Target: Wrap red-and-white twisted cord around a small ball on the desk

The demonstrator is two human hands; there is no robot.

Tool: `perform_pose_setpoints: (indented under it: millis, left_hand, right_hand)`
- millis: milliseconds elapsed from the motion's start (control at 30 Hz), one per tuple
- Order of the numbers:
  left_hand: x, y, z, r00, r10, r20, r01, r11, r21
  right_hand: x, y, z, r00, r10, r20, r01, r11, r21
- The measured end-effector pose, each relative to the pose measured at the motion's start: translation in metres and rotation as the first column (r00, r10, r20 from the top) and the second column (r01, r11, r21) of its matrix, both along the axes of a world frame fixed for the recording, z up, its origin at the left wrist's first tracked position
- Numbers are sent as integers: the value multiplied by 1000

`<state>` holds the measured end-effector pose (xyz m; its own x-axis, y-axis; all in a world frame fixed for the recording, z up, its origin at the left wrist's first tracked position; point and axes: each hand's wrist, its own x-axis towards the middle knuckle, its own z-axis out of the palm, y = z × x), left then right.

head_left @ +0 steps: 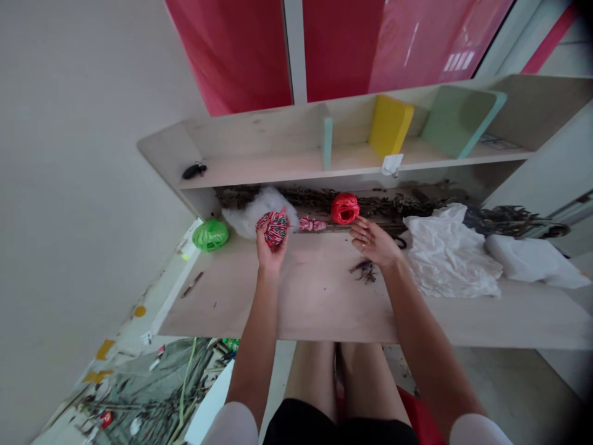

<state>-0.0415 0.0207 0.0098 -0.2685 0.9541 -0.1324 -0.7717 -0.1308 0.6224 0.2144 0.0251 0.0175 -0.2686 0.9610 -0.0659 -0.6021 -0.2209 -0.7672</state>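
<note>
Red-striped twine ball [274, 227] cupped in left hand [269, 252], right hand [373, 243] spread open — near red raffia ball [344, 208]

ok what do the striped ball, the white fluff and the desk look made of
The striped ball looks like wound red, white and dark twine or raffia, matte, with separate strands showing. The white fluff looks like polyester stuffing, soft and wispy at the edges. The desk seems pale wood-grain board with a smooth, low-sheen finish; plywood or laminate, I can't tell.

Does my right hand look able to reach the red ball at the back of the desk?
Probably yes: the open right hand lies close beside the red twine ball, and nothing visible stands between them.
</note>
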Motion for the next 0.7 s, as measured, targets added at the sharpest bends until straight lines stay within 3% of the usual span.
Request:
perform_pose_setpoints:
  millis: [100, 233, 333, 433, 700]
  left_hand:
    - [2, 0, -1, 1000, -23, 10, 23, 999, -30]
    - [3, 0, -2, 996, -84, 13, 85, 996, -28]
    - [-1, 1, -3, 998, -51, 25, 51, 999, -6]
    - [-5, 1, -2, 999, 35, 34, -35, 999, 7]
    - [4, 0, 7, 980, 28, 195, -17, 998, -59]
  right_hand:
    - [-3, -1, 1, 996, -62, -67, 60, 998, -32]
    - [-2, 2, 0, 992, -48, -117, 45, 998, -33]
    - [4, 7, -3, 974, -89, -210, 78, 995, -57]
    - [11, 14, -5, 951, -193, -242, 170, 979, -114]
    - [30, 24, -8, 805, -453, -383, 399, 891, -216]
